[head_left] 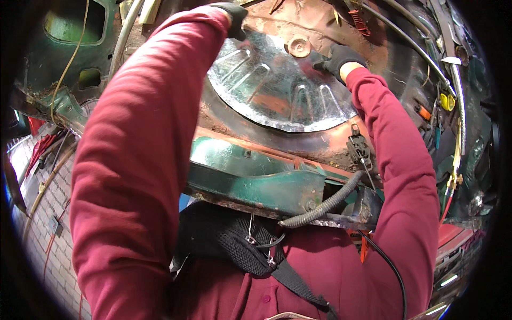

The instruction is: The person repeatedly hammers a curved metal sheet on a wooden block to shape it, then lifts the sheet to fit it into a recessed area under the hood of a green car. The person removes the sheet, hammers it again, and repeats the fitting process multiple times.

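Observation:
A shiny half-round sheet-metal panel [277, 88] with pressed ribs lies over the round well in a rusty, reddish vehicle floor. Its curved edge faces me. My left hand [233, 20], in a dark glove, grips the panel's far left corner; most of its fingers are hidden. At the far right part of the same panel, my right hand [344, 60], gloved too, is closed at the edge, its fingertips over the metal. A round rusty boss [299, 46] stands between the two hands, at the panel's straight edge.
A green body sill [256, 184] crosses in front of me, with a grey corrugated hose [322, 208] over it. A black latch [358, 146] sits near my right forearm. Cables and a metal tube [457, 106] line the right side. A red clip-like tool [359, 22] lies beyond my right hand.

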Demonstrator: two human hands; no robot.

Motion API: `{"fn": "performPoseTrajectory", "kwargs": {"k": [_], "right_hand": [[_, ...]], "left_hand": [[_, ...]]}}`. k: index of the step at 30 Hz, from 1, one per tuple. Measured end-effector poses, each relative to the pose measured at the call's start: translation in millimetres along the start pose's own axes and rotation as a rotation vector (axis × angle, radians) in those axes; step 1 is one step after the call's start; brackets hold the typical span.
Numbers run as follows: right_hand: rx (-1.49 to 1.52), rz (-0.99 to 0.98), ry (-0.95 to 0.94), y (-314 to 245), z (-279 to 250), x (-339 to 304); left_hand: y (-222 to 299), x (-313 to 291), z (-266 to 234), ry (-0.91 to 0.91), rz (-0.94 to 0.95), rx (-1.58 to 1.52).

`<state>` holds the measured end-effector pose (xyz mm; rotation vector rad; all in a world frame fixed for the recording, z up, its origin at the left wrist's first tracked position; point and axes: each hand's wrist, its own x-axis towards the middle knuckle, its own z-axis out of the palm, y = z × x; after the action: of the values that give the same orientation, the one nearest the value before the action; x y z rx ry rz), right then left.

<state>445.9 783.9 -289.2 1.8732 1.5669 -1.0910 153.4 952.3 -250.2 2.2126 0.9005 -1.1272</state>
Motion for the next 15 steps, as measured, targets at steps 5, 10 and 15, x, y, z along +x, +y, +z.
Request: {"fn": "performPoseTrajectory", "kwargs": {"k": [5,10,15], "right_hand": [[-0.018,-0.022,0.072,14,7,7],[-0.122,0.007,0.118,20,21,7],[-0.181,0.0,0.143,7,18,-1]], "left_hand": [[28,20,16,-0.023,0.01,0.094],[12,33,15,0.118,0.012,0.067],[10,-8,-8,0.48,0.123,-0.039]]}}
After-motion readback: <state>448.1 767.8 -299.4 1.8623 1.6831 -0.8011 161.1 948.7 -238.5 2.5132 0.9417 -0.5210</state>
